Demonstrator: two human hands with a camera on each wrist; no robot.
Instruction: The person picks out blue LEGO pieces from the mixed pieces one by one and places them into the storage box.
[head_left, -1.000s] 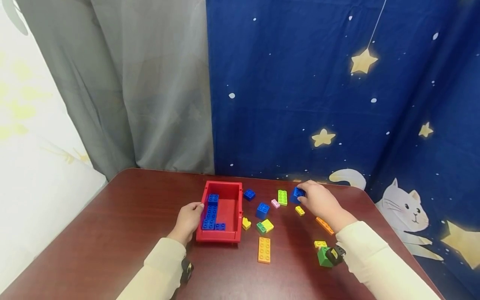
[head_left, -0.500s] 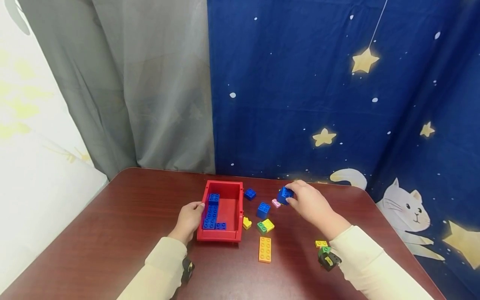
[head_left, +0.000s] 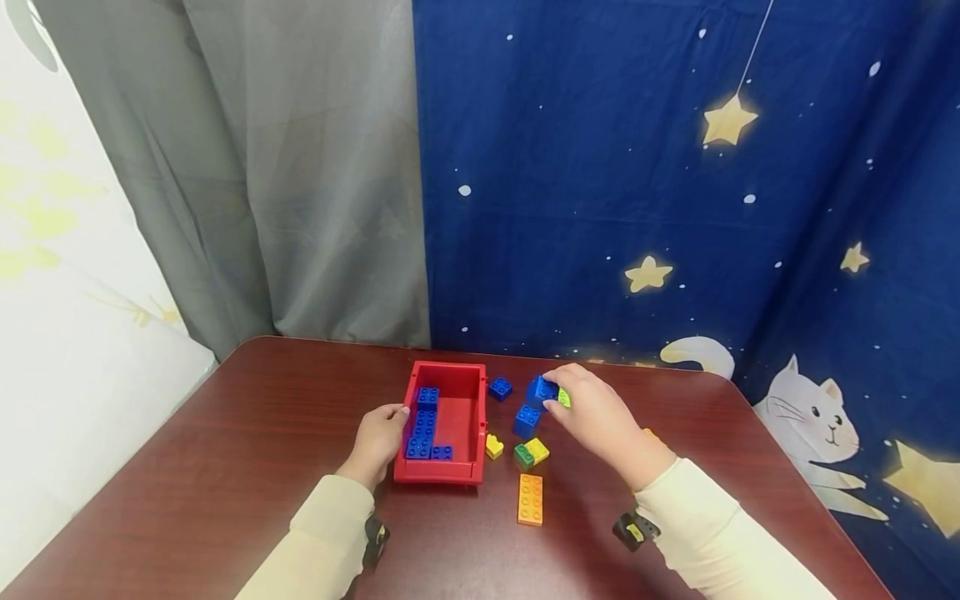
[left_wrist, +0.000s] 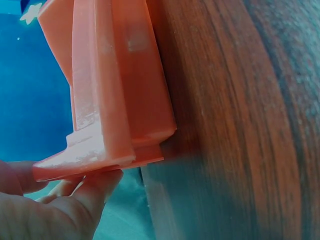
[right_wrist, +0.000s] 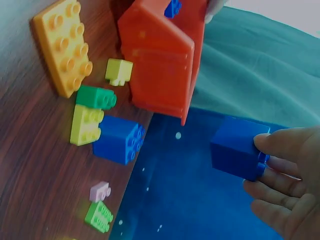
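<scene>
Blue brick pinched by right hand; red box gripped by left hand

Nearest the viewer, two cream sleeves reach over a dark red-brown table, with a black device at each wrist. Ahead of them, an orange brick lies flat, studs up, well apart from both hands.

Left hand: thumb and fingers closed on the left rim of the box. Position confirmed in the left wrist view, where the rim sits between thumb and fingers. Box upright on the table. Inside, several blue bricks stand along the left wall, with one more at the near end; the right side shows bare floor.

Just beside the right wall of the box, near its front, is a yellow brick. Right of that, a green brick and a lemon brick touch each other. Beyond the pair stands a second blue brick.

Right hand: thumb and fingertips gripping the blue brick from opposite sides, studs up. The right wrist view shows it raised, apart from the bricks on the table. Near this hand lie a pink brick and a lime brick, the latter partly hidden in the head view.

Farther off, a third blue brick rests right of the box's far end. Behind the table hang a grey curtain and a blue curtain printed with stars and a cat
</scene>
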